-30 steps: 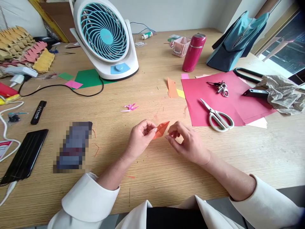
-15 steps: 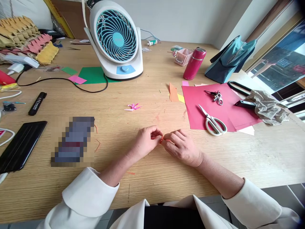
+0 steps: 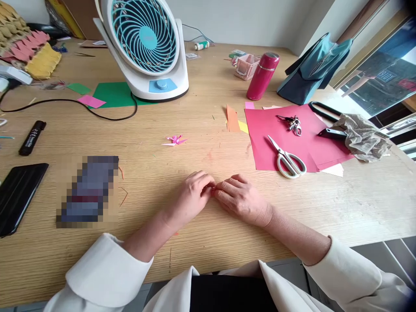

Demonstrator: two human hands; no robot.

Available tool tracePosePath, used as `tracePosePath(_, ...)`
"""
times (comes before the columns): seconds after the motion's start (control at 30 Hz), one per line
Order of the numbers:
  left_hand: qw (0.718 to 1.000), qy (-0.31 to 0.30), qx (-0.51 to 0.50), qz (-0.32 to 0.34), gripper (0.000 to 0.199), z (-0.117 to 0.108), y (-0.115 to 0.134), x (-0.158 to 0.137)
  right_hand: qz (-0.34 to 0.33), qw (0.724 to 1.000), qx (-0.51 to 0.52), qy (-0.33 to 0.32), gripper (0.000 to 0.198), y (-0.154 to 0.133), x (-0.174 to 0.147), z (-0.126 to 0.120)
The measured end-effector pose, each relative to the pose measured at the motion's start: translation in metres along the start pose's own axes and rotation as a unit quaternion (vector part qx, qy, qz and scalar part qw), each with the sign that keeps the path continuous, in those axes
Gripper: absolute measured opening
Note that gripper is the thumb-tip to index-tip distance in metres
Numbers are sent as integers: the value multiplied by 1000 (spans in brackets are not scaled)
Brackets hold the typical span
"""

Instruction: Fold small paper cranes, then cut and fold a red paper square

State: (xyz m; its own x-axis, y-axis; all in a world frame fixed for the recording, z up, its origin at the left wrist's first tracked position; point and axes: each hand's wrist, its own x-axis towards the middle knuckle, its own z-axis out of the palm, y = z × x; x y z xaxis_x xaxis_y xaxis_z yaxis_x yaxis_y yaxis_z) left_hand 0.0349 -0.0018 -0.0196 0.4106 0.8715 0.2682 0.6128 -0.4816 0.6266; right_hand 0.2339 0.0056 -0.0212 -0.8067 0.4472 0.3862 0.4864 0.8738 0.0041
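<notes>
Meeting at their fingertips over the near part of the table [image 3: 201,255], the 2 hands pinch a small piece of orange paper [image 3: 213,189], which is almost wholly hidden between them. The left hand [image 3: 190,195] has its thumb and forefinger closed on it from the left; the right hand [image 3: 242,199] has its fingers curled in against it from the right — its thumb is out of sight. Beyond the hands and a little left, well apart from them, lies a pink paper figure [image 3: 175,140]. To the right, white-handled scissors [image 3: 286,155] rest on red paper [image 3: 260,151], near a bunch of keys [image 3: 295,125]. Farther back stand a fan [image 3: 147,38] and a pink bottle [image 3: 262,78]. On the left, 2 thin orange scraps [image 3: 124,197] lie beside a blurred-out dark shape [image 3: 89,188].
</notes>
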Motion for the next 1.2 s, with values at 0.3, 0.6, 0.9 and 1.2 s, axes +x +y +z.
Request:
tracePosePath(0.3, 987, -32, 108, 114, 15, -8, -3, -24, -5, 1000, 7, -3, 20, 1, -3, -3)
tracePosePath(0.6, 980, -32, 133, 146, 11, -8, -6, -15, 50, 997, 52, 11, 18, -2, -5, -1)
tracePosePath(0.9, 984, -23, 112, 136, 10, -9, -9, -15, 106, 988, 114, 9, 11, -3, -2, -2)
tracePosePath(1.2, 986, -25, 113, 120, 16, -11, -5, -16, 82, 990, 116, -21, 12, -2, -2, -5)
